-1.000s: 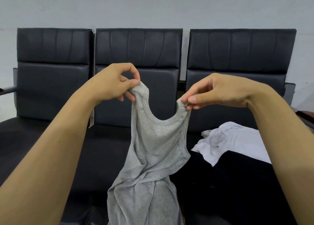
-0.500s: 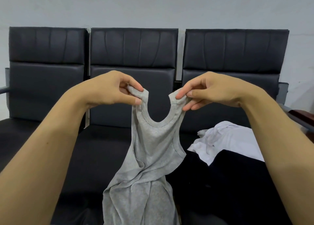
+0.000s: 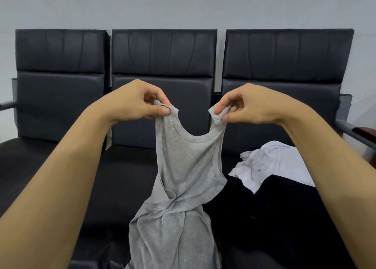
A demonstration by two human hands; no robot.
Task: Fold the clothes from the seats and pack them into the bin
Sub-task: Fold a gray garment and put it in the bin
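Where a pale wall (image 3: 183,4) fills the top of the view, a row of three black padded seats (image 3: 162,53) stands against it, their backrests side by side and their cushions running toward the camera. A grey metal armrest (image 3: 345,128) with a dark red pad juts out at the right end of the row, and another arm shows at the far left edge.

In front of the middle seat hangs a grey tank top (image 3: 183,167), held up by its two shoulder straps so the scooped neckline faces the camera. Its body twists below the armholes, and its lower part falls in creases over the front of the middle cushion and out of view at the bottom.

On the right seat lies a crumpled white garment (image 3: 274,167), partly covered at its near side by a black garment (image 3: 284,218) that spreads across the cushion.

The left hand (image 3: 138,102) has its grip closed on the left strap, thumb and fingertips pinching the bunched band. The right hand (image 3: 250,104) pinches the right strap the same way, thumb below and fingers curled above. Both hands are level, well apart, with forearms reaching in from the lower corners.
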